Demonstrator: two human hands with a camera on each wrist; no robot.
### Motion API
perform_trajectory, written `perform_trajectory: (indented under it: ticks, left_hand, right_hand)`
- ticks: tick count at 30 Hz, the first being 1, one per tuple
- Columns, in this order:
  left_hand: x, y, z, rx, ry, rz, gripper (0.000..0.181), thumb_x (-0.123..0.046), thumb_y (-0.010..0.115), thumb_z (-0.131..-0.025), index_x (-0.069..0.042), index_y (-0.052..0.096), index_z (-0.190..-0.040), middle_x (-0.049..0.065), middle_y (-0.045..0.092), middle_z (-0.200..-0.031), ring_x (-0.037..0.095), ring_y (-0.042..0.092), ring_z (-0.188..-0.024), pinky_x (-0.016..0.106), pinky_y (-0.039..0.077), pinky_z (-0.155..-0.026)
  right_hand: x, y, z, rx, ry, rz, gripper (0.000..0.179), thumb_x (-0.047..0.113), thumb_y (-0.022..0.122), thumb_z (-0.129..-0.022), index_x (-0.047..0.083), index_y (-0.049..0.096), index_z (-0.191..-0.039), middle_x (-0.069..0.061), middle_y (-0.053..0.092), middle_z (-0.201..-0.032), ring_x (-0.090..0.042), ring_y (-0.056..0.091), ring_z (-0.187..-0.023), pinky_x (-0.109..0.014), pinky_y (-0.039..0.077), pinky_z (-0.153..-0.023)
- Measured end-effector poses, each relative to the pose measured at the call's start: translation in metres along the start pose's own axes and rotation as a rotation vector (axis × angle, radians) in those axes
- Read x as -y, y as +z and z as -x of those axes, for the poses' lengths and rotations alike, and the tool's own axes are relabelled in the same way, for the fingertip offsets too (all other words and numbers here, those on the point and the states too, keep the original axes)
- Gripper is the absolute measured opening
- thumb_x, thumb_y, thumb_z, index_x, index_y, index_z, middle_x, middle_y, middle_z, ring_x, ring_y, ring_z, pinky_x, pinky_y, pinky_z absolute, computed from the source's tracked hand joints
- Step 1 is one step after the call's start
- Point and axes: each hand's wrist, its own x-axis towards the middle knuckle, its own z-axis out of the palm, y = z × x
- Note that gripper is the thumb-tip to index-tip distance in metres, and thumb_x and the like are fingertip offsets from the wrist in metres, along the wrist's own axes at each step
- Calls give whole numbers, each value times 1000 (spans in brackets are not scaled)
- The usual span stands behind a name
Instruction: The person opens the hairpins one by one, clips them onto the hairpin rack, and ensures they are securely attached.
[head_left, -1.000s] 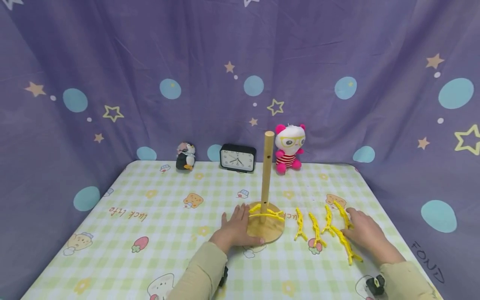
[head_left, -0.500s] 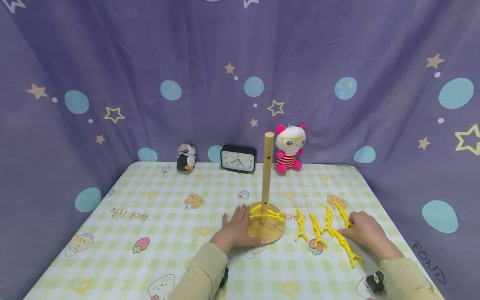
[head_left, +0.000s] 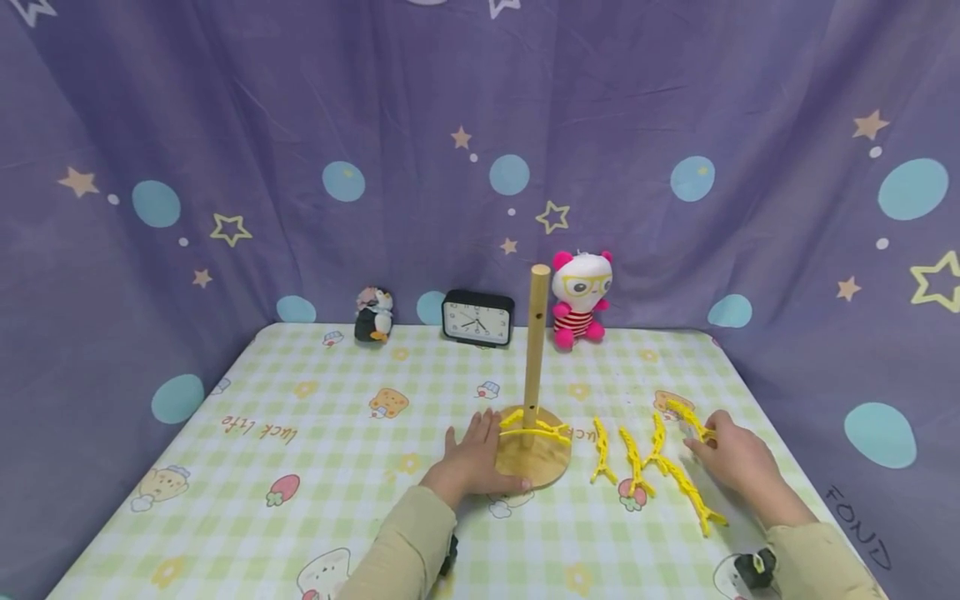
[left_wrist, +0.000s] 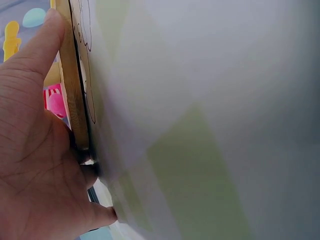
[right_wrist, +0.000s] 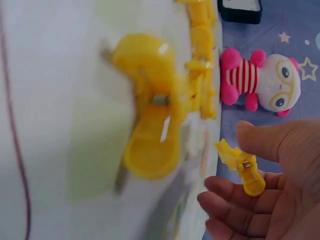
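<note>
- Clip (right_wrist: 243, 166), yellow, is well to the right of the stand, its near end at the right hand; whether it touches the cloth there is unclear.
- Right hand (head_left: 738, 454), right of the stand: fingers bent, thumb parted from them, with the clip's handle end in the gap; I cannot tell whether they pinch it.
- Four more clips (head_left: 632, 454), yellow, lie between the stand and the right hand; the two farthest right of these seem to meet end to end.
- Stand (head_left: 535, 358): a wooden post, upright on a round base (head_left: 528, 467).
- Yellow pieces (head_left: 552, 428) sit low about the stand's post, over the base; how they are joined is too small to tell.
- Left hand (head_left: 471, 462), at the stand's left: fingers spread and fairly straight, thumb along the base's near rim, touching it without curling round.
- Clock (head_left: 477, 319): behind the stand, to its left.
- Penguin (head_left: 373, 315): behind the stand, farther left.
- Panda (head_left: 579, 300): behind the stand, to its right.
- Checked cloth (head_left: 322, 467): under the stand.
- Purple curtain (head_left: 420, 92): behind the stand, beyond the toys.
</note>
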Motion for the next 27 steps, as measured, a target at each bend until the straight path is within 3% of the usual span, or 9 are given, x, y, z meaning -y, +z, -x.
perform_trajectory:
  ticks: [4,10,19,27]
  left_hand:
    - [1,0,0,-3,3,0,119,-73,65,-75,-4,13,-156,14,9,-163,30,7,-149,61,5,-114]
    - [1,0,0,-2,2,0,119,-73,65,-75,-4,13,-156,14,9,-163,30,7,-149,61,5,-114]
    - [0,0,2,-5,-2,10,118,-72,66,-75,-4,14,-156,14,10,-162,29,7,-149,61,4,-114]
    - [0,0,0,1,-10,7,118,-72,65,-75,-5,13,-156,12,8,-163,28,5,-149,61,3,-114]
  right_hand:
    - [10,-2,2,-58,-47,-44,42,23,68,-91,-6,45,-110,-20,60,-88,-31,57,-73,-47,48,-66]
    - [29,-4,6,-149,-199,-109,38,20,66,-93,-5,48,-115,-17,62,-89,-29,60,-75,-47,49,-65]
    - [58,-1,13,-189,-407,-155,35,17,64,-96,1,54,-126,-16,63,-113,-26,62,-86,-43,52,-71]
    - [84,9,16,-239,-564,-203,31,8,61,-96,3,58,-126,-13,64,-115,-27,63,-94,-45,53,-75]
